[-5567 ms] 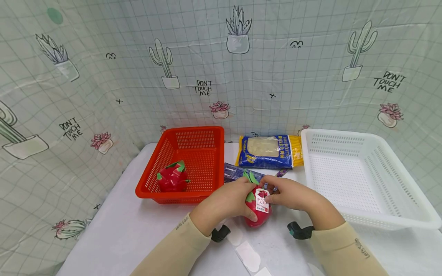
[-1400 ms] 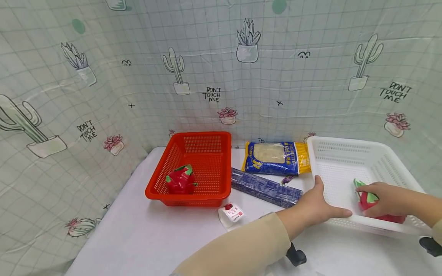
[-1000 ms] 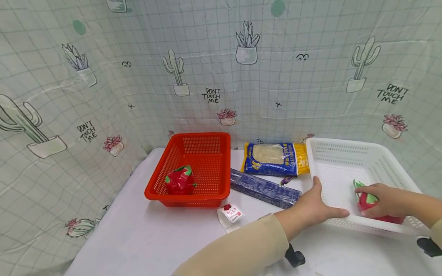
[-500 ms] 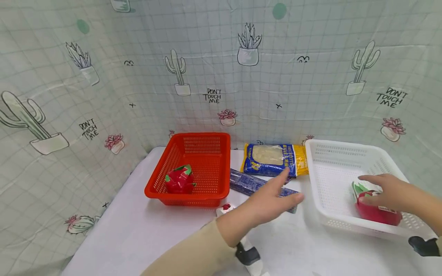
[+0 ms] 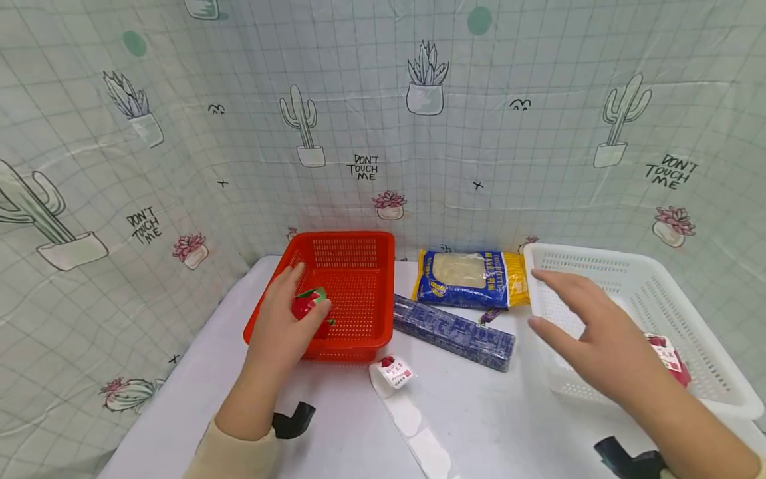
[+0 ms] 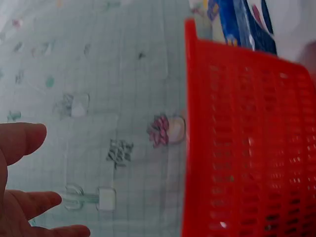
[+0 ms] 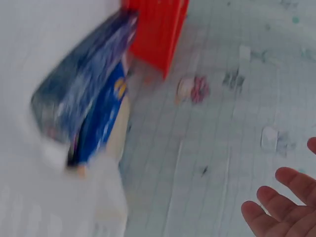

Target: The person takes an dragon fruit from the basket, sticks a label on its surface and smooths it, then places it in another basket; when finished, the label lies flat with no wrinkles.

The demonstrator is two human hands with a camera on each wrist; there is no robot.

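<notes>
In the head view, my left hand (image 5: 281, 326) hovers over the front left of the red basket (image 5: 362, 299), fingers spread and thumb apart. It partly hides a pink toy-like dragon fruit (image 5: 306, 303) with green tips; contact cannot be made out. My right hand (image 5: 598, 339), fingers extended and holding nothing, is above the left side of the white basket (image 5: 712, 332). Behind that wrist, a second dragon fruit (image 5: 682, 371) with a white label lies inside the white basket. The left wrist view shows loose fingers (image 6: 34, 202) beside the red basket wall.
Between the baskets lie a blue-and-yellow food packet (image 5: 463, 276) and a long dark blue box (image 5: 451, 332). A small purple item (image 5: 491, 316) sits beside them. In front, a roll of labels (image 5: 391, 374) trails its backing strip (image 5: 425, 452) across the white table.
My right hand carried the labelled dragon fruit into the white basket, released it and moved left. My left hand left the white basket's rim and crossed to the red basket.
</notes>
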